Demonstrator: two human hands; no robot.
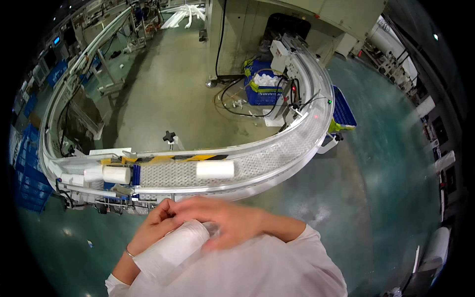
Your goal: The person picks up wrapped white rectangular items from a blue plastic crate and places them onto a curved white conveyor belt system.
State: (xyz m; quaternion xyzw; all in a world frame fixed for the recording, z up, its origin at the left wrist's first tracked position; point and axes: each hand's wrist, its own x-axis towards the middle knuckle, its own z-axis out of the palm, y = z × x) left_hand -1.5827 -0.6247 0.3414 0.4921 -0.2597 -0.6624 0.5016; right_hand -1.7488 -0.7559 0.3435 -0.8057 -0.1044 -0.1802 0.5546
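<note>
A white roll (173,247), which looks like paper, lies slanted close to my body over my left wrist. My left hand (154,226) is closed at its upper left side, with fingers bent near its far end. Across that far end reaches my right hand (225,220), its fingertips meeting those of the left and its thumb set apart. Motion smears the right fingers, so their grip is unclear. Something thin and translucent (213,228) shows between the right hand and the roll's end. Beyond both hands, another white roll (215,169) lies on the curved conveyor (267,159).
More white rolls (117,174) sit at the conveyor's left. A black knob (169,136) rises behind its far rail. Beside the large machine (242,39) stands a blue crate (264,95) with white pieces, near loose cables. Blue crates (32,171) are stacked at far left.
</note>
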